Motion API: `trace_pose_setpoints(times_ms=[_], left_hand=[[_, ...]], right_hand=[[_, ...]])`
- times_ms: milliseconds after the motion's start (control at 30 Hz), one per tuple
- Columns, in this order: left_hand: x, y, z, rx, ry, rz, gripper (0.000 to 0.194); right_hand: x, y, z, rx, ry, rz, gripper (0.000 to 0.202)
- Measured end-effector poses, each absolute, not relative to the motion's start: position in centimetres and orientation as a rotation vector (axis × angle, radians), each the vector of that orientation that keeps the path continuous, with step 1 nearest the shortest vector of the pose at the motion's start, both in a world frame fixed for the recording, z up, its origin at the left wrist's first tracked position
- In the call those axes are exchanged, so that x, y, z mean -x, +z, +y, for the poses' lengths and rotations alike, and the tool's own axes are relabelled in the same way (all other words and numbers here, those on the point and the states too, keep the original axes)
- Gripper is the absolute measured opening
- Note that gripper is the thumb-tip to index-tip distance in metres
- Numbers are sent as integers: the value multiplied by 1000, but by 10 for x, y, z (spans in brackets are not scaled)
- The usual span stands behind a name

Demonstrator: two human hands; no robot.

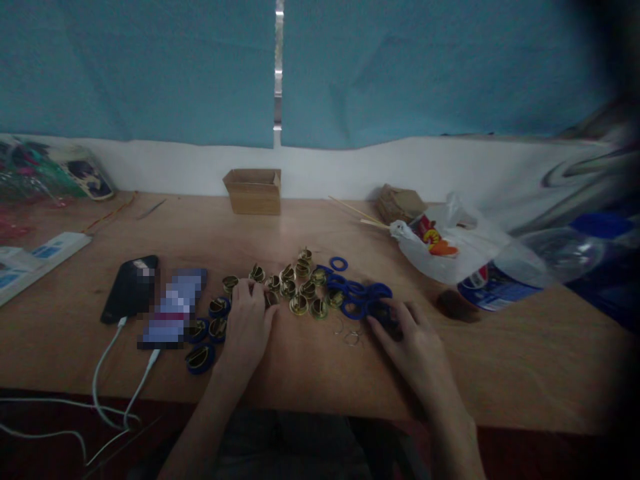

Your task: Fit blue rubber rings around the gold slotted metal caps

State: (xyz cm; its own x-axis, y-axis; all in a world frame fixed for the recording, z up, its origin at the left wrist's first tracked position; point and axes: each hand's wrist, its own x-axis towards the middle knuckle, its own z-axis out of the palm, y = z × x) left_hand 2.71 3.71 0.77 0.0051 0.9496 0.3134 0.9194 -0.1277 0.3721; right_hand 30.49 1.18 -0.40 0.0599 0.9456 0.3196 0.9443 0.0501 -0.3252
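My left hand (247,323) rests over the left side of a loose cluster of round brass-coloured pieces (299,305) with upright flaps. Its thumb and fingers close around one brass piece (271,300), partly hidden by the fingertips. My right hand (415,343) is at the right end of a pile of blue rings (353,308), its thumb and forefinger pinching a ring (374,309). To the left of my left wrist lie several brass pieces seated in blue rings (200,358). Thin wire rings (352,339) lie between my hands.
Two phones, one dark (129,290) and one with a lit screen (175,305), charge at left near a power strip (45,263). A small cardboard box (255,193) stands at the back. To the right are a plastic bag (425,257) and a tipped bottle (505,283).
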Motion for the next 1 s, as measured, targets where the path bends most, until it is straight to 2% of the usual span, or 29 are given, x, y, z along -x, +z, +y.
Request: trace_pose_setpoints(times_ms=[200, 333, 467, 633, 800, 1000], left_hand=[[-28, 15, 21, -1876, 1195, 1707, 24], [-39, 18, -4, -1395, 1284, 1366, 27], [-54, 17, -25, -1129, 1228, 1266, 30], [-62, 18, -36, -1174, 1181, 1273, 28], [-60, 17, -39, -1139, 1145, 1212, 29], [-53, 23, -41, -1005, 1157, 1088, 37]], right_hand=[[-307, -2, 12, 1754, -53, -1770, 36], [-302, 5, 6, 1638, -5, -1649, 37], [-277, 12, -15, 1473, 340, -1528, 31], [-226, 26, -43, 1146, 600, -1681, 31], [-205, 31, -43, 1119, 595, -1845, 43], [-207, 32, -39, 1125, 505, -1967, 43]])
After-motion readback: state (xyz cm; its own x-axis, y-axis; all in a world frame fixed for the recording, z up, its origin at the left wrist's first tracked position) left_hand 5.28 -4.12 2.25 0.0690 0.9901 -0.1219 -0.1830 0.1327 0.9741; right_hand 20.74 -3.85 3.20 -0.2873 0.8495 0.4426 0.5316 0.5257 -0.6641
